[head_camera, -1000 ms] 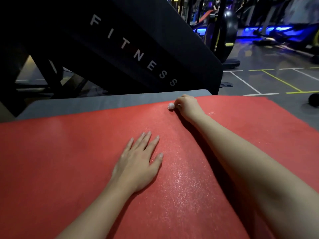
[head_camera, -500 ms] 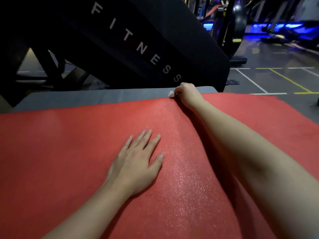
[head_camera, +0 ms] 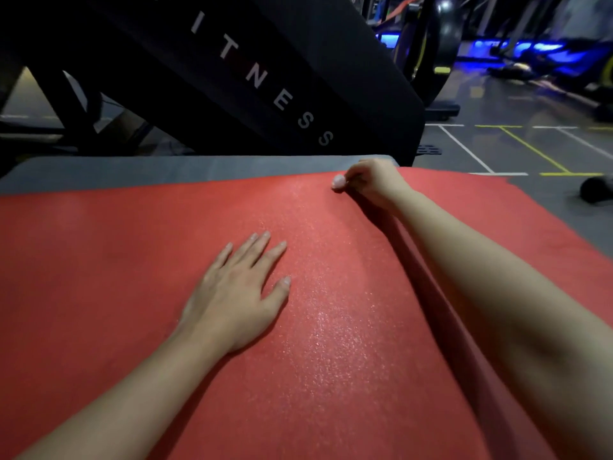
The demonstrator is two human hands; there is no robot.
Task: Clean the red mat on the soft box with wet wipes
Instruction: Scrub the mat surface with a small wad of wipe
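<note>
mat: thin red textured mat, spread flat over the grey padded soft box; it fills near and middle of view, and a grey strip of the box shows along its far edge.
wipe: small white wadded wet wipe, at the mat's far edge, right of centre, touching the mat.
right hand: right hand is curled round the wipe, only a bit of the wad poking out on its left; arm stretched across the mat's right side.
left hand: left hand lies flat, palm down, fingers straight and a little spread, mid-mat, holding nothing; looks like it pins the mat.
wet patch: glittery band runs near to far between the arms, likely damp from wiping; the left part looks matte, probably not done.
handling, mat: likely light, floppy and grippy; can creep or ruck on the padding, so keep a flat palm on it.
handling, wipe: soft, limp, light, slick when wet; the balled wad covers little, so grip it across the top and press down.
background: slanted black panel lettered FITNESS just beyond the box; grey gym floor with painted lines far right.
</note>
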